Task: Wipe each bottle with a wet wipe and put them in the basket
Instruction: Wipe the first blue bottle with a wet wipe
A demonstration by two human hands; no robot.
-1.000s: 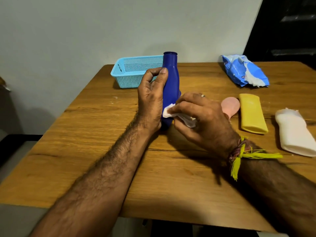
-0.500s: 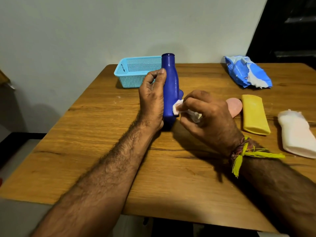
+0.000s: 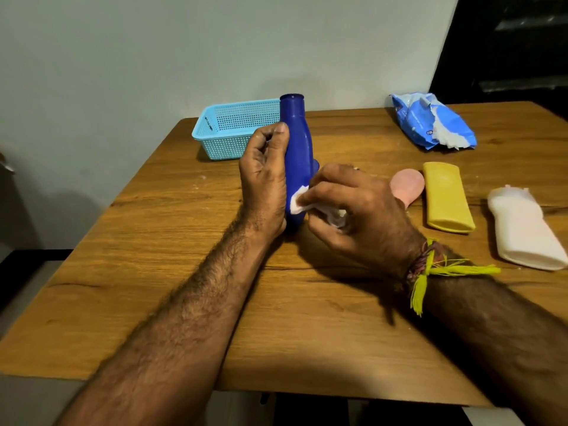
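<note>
Setting: a wooden table point(image 3: 172, 272) against a pale wall, seen from a head camera looking down at two bare forearms.
Blue bottle: a dark blue bottle point(image 3: 297, 139) stands upright on the table near its middle, cap on top, between the two hands.
Left hand: the left hand point(image 3: 264, 179) grasps the bottle from its left side, fingers curled round the body and the thumb pressed on the shoulder below the neck.
Right hand: the right hand point(image 3: 353, 210) pinches a white wipe point(image 3: 299, 202) in curled fingers and presses it on the lower part of the bottle's near side. A yellow thread band point(image 3: 430, 272) is tied at this wrist.
Wipe: crumpled, part of it bunched under the right palm, one corner flat on the bottle.
Basket: a light blue mesh basket point(image 3: 224, 133) sits at the far left of the table, just behind the left hand; what shows of its inside holds nothing.
Other bottles: to the right lie a pink bottle point(image 3: 407, 186), partly hidden by the right hand, a yellow bottle point(image 3: 447, 195) touching it or just beside it, and a white bottle point(image 3: 525, 229) further right, near the table edge.
Wipe pack: a blue pack point(image 3: 430, 121) lies at the far right, torn open, a white sheet showing at its opening.
</note>
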